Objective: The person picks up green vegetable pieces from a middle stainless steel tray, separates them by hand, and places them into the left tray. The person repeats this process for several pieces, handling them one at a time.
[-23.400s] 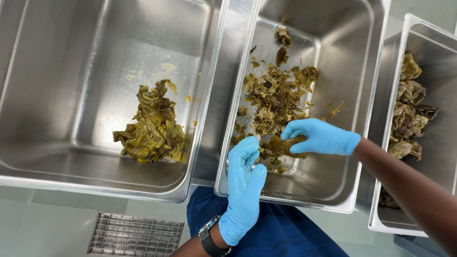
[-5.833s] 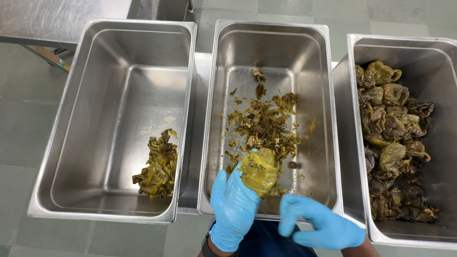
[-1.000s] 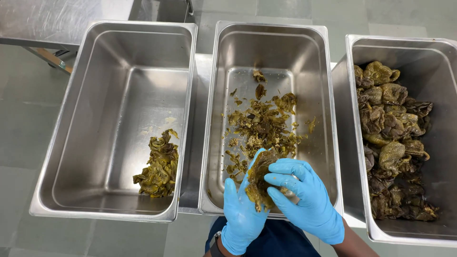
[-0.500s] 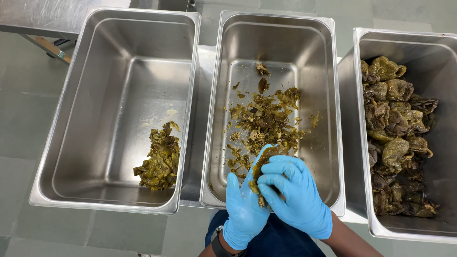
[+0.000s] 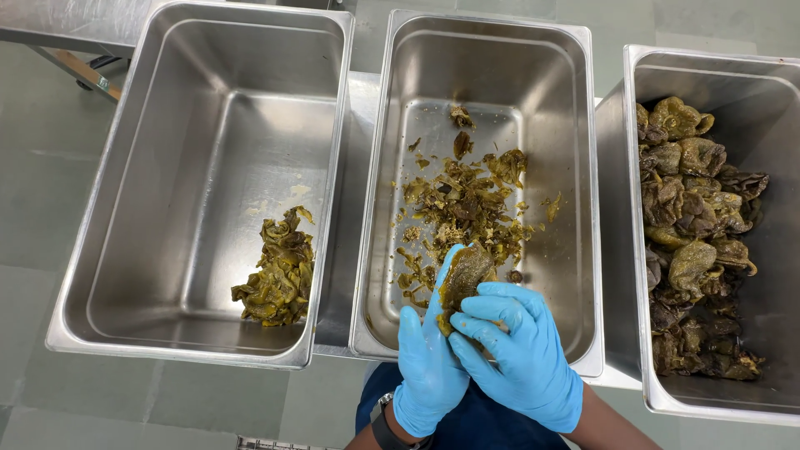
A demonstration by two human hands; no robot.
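Both gloved hands, left hand (image 5: 429, 354) and right hand (image 5: 517, 354), clasp one roasted pepper (image 5: 463, 275) over the middle pan (image 5: 575, 250), lower centre, so scraps (image 5: 467, 200) drop inside.

A small heap of green strips (image 5: 279, 279) was seen in the left steel pan (image 5: 108, 208); whole dark-green pieces (image 5: 696, 225) were piled in the right pan (image 5: 625, 250).
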